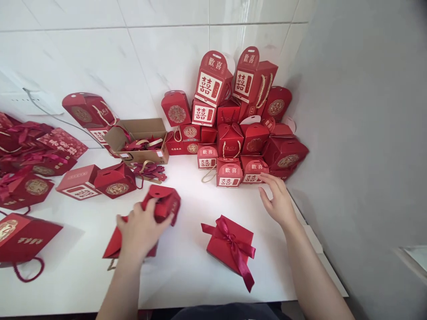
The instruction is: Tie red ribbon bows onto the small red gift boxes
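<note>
My left hand (138,229) has its thumb and fingers around the near side of a red gift box (167,200), at the middle left of the table. Partly under that hand lies another red box (115,240) with a cord handle; the hand hides much of it. My right hand (278,202) is open and holds nothing, its fingers pointing at the stacked candy boxes (229,173) at the back right. Between my hands a flat red box (240,231) carries a magenta ribbon bow (230,240).
A brown cardboard carton (147,155) holds red cut-out pieces and handles; more pieces (151,171) lie before it. Red boxes (116,180) stand left of them. Ribboned boxes (33,186) crowd the far left. A tiled wall (167,58) and a grey side wall (360,133) bound the white table (187,275).
</note>
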### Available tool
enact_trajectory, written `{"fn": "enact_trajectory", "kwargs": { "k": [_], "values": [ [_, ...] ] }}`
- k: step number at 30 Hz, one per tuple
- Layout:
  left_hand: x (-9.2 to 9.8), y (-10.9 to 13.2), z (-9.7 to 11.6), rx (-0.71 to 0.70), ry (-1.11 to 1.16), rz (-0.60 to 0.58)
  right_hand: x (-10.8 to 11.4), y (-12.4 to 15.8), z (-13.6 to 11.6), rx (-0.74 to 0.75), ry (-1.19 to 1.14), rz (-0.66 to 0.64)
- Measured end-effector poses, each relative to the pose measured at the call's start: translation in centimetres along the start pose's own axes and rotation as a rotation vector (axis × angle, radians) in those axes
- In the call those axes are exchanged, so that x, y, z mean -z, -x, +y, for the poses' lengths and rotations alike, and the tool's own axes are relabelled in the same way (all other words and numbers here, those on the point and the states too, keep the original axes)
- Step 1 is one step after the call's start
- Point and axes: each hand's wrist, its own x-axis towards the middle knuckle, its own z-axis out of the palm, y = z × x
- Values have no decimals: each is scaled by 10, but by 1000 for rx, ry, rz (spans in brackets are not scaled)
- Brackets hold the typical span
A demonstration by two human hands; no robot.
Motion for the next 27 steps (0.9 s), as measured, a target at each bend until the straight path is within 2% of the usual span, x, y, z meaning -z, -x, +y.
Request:
{"fn": "enact_trajectory", "kwargs": {
  "k": [2, 5, 8, 10, 12, 14, 16, 17, 19, 22, 27],
  "values": [
    [0, 0, 29, -211, 17, -12, -2, 0, -2, -10, -30, -11],
    [4, -20, 57, -505, 158, -45, -3, -2, -11, -24, -123, -63],
    [14, -43, 68, -762, 287, -134, 0, -10, -29, 10, -259, -200],
    [23, -50, 66, -838, 299, -154, 1, -19, -43, 80, -328, -323],
    [28, -51, 57, -766, 254, -115, -2, -31, -57, 156, -357, -449],
    [28, -48, 44, -578, 184, -108, -10, -43, -70, 205, -344, -578],
    [23, -47, 30, -417, 157, -177, -24, -52, -81, 231, -296, -699],
    [20, -47, 24, -388, 175, -216, -32, -55, -86, 234, -267, -736],
    [15, -49, 16, -413, 245, -249, -47, -61, -95, 237, -212, -761],
    [14, -53, 12, -432, 284, -232, -62, -70, -107, 237, -147, -793],
    [33, -58, 16, -363, 211, -232, -62, -86, -115, 256, -100, -861]
  ]
}}
